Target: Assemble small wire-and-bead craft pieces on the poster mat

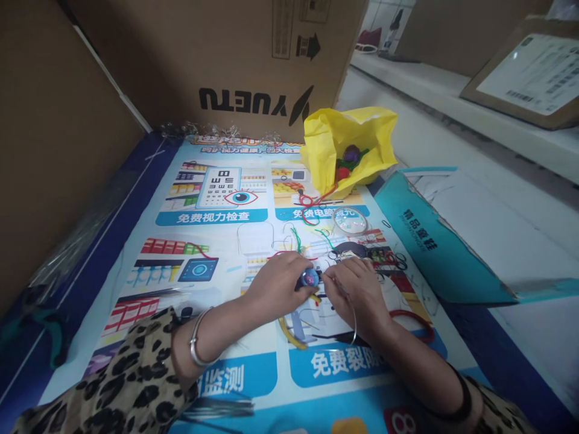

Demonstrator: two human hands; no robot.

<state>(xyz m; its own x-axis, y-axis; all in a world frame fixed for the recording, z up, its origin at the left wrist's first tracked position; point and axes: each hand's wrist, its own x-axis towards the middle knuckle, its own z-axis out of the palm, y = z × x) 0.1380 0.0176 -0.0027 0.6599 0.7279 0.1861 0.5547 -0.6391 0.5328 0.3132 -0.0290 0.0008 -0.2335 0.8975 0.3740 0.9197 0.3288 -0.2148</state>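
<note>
Between the fingertips of my left hand (281, 282) is a small round blue piece (309, 277) with a pinkish centre. Its exact kind is too small to make out. My right hand (357, 294) is closed in a pinch close to the blue piece's right side. A thin, pale wire-like strand (354, 325) curves down from beneath this hand; its upper end is hidden, so what the fingertips grip is unclear. Just beyond my hands lie green strands (296, 240). A yellow curved strip (292, 335) rests on the printed sheet below them.
A yellow bag (319, 154) with coloured yarn stands behind, trailing red cord (310, 208). Nearby are a clear round case (350, 221) and scissors (398, 261). Teal-handled pliers (55, 337) lie left, thin rods (221, 407) in front. Cardboard (217, 54) and a teal box (414, 232) border the sheet.
</note>
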